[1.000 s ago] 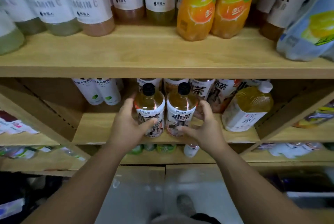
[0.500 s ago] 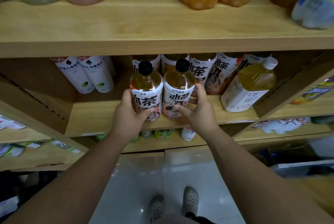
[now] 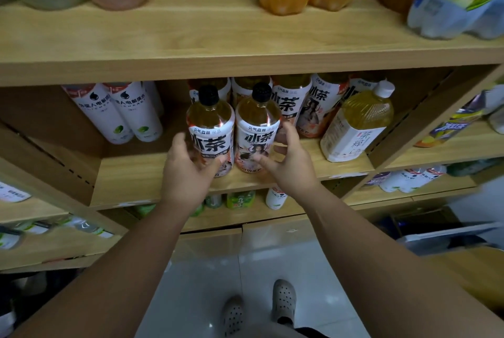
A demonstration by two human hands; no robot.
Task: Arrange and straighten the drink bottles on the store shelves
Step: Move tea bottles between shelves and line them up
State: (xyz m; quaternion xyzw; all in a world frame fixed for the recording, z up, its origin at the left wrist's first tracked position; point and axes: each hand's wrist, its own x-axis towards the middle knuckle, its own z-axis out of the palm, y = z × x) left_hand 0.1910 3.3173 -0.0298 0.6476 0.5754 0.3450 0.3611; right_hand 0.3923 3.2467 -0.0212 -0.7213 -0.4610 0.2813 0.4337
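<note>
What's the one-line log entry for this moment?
left hand: grips left iced-tea bottle | right hand: grips right iced-tea bottle | both bottles standing, middle shelf front

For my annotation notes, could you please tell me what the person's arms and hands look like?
The left forearm and right forearm are bare as far as the picture's edge; no sleeves show. The left hand and right hand wear no gloves, and no watch, bracelet or ring is visible.

The one camera on my head faces forward and down, close to the middle shelf (image 3: 131, 179), with the floor (image 3: 191, 283) below it; the edges are perhaps blurred.
</note>
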